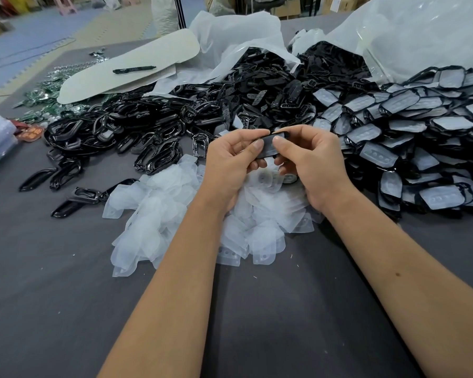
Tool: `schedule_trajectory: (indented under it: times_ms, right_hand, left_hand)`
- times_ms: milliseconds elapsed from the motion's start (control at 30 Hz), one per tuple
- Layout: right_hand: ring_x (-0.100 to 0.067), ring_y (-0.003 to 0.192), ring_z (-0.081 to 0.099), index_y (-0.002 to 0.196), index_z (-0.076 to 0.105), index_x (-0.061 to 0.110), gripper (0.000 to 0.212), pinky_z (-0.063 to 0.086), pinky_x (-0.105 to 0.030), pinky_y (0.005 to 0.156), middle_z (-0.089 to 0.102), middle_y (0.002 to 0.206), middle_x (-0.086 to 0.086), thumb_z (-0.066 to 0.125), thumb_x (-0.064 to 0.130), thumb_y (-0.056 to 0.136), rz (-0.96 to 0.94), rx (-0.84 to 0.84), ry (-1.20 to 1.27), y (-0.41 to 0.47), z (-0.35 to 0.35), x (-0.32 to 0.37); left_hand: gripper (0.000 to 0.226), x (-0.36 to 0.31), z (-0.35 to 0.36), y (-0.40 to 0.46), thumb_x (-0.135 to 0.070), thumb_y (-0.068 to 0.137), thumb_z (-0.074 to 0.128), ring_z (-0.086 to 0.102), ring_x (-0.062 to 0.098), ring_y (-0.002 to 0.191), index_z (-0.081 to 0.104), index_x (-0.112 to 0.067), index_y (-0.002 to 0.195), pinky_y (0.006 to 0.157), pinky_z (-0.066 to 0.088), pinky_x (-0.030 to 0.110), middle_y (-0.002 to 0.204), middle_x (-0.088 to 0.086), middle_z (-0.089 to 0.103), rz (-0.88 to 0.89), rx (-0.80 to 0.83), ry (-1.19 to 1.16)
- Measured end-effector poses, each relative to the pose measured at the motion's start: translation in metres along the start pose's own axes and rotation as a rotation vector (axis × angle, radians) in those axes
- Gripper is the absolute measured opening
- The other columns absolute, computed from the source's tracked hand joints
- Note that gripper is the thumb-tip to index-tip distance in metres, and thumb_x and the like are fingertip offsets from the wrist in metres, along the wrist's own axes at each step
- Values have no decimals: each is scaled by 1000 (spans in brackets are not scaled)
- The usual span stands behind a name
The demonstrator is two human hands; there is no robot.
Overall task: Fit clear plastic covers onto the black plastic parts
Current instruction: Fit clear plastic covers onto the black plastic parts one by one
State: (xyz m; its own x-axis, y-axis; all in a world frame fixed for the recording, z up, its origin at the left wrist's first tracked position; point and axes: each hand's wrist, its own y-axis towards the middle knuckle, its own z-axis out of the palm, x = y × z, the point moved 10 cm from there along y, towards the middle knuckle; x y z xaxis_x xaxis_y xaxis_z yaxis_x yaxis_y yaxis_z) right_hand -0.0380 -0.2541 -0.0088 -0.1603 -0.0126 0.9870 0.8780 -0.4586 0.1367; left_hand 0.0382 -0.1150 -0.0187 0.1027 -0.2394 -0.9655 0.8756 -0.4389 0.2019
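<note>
dark grey table (52, 282) under black parts (126, 129), clear covers (159, 214), plastic bags (235, 34)

two hands (230, 162), one black marker (133, 69), three heaps of parts (153, 132)

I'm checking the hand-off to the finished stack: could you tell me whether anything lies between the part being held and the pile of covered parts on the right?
Nothing visible does. Both the left hand and right hand grip the black part in the air, and the covered pile begins just beyond the right hand.
</note>
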Motion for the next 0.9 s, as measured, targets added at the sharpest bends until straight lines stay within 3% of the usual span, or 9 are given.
schedule_trajectory:
  times_ms: [367, 600, 700, 767, 833, 900]
  right_hand:
    - [-13, 55, 63, 95, 74, 1, 3, 53, -23, 50, 69, 69, -7, 72, 2, 95, -12, -70, -66, 0, -7, 1]
    - [-16, 55, 67, 89, 74, 6, 20, 58, -27, 52, 70, 76, -13, 60, -3, 100, -39, -47, -122, -2, -2, 6]
    - [-17, 56, 69, 94, 75, 8, 13, 60, -34, 53, 71, 72, -8, 63, 5, 100, -173, -63, -323, -3, -2, 18]
    - [-14, 65, 70, 99, 76, 12, 7, 61, -34, 63, 72, 78, 0, 69, 11, 97, -317, -106, -496, -8, 0, 31]
    - [-9, 75, 66, 104, 75, 12, 10, 57, -25, 72, 71, 94, 2, 73, 12, 94, -467, -129, -609, -16, 5, 45]
    - [-9, 80, 63, 106, 77, 11, 12, 52, -19, 74, 68, 102, -1, 74, 15, 95, -564, -69, -639, -19, 12, 52]
  left_hand:
    - [13, -5, 0, -2, -1, 95, 70, 59, 8, 56, 76, -7, 105, 55, 48, 16, 75, -1, 75, 19, -26, 68]
    - [19, 0, -1, -1, 7, 91, 69, 56, 8, 52, 75, -9, 99, 50, 42, 15, 64, -2, 68, -34, -17, 35]
    - [19, -1, 1, -1, 9, 92, 65, 53, 9, 53, 73, -7, 98, 50, 41, 15, 71, 1, 69, -58, -1, -50]
    - [19, 1, 1, -2, 10, 93, 63, 53, 13, 58, 73, -6, 97, 51, 41, 15, 77, 7, 70, -101, -3, -114]
    - [20, 5, 0, -2, 12, 93, 59, 55, 23, 74, 72, -3, 95, 50, 39, 15, 88, 18, 69, -150, -19, -179]
    - [20, 6, -2, -1, 12, 94, 54, 53, 21, 71, 70, 0, 95, 50, 37, 15, 89, 20, 66, -191, -49, -274]
